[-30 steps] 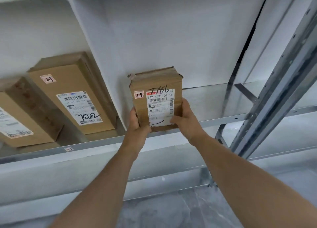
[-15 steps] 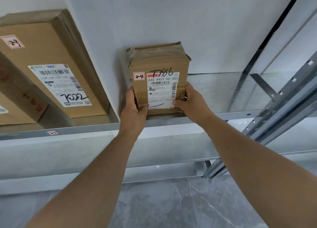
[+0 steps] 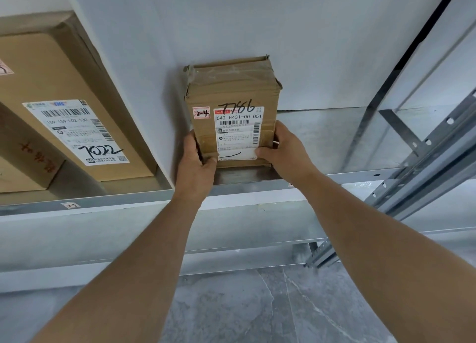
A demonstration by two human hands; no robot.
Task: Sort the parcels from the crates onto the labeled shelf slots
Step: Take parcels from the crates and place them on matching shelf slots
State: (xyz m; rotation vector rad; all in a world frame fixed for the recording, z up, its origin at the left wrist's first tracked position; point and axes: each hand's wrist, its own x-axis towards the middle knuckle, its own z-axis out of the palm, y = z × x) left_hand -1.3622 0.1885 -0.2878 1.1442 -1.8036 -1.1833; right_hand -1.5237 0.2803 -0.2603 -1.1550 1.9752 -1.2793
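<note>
A small brown cardboard parcel (image 3: 231, 90) marked "2-4" and "7786" stands upright on the metal shelf (image 3: 334, 141), against the white divider panel (image 3: 144, 79) on its left. My left hand (image 3: 194, 167) grips its lower left edge, thumb on the front face. Over on the lower right edge, my right hand (image 3: 286, 152) holds it with the thumb on the white shipping label. A larger parcel (image 3: 51, 90) marked "7022" leans in the slot left of the divider.
A small slot label (image 3: 70, 205) is stuck on the shelf's front rail at the left. Grey metal uprights (image 3: 432, 149) rise at the right. Bare shelf surface lies to the right of the small parcel. Below are a lower shelf rail and grey marbled floor (image 3: 257, 311).
The small parcel has gone further back onto the shelf, from its front edge towards the rear wall, with both hands still on it. My view has closed in on the shelf.
</note>
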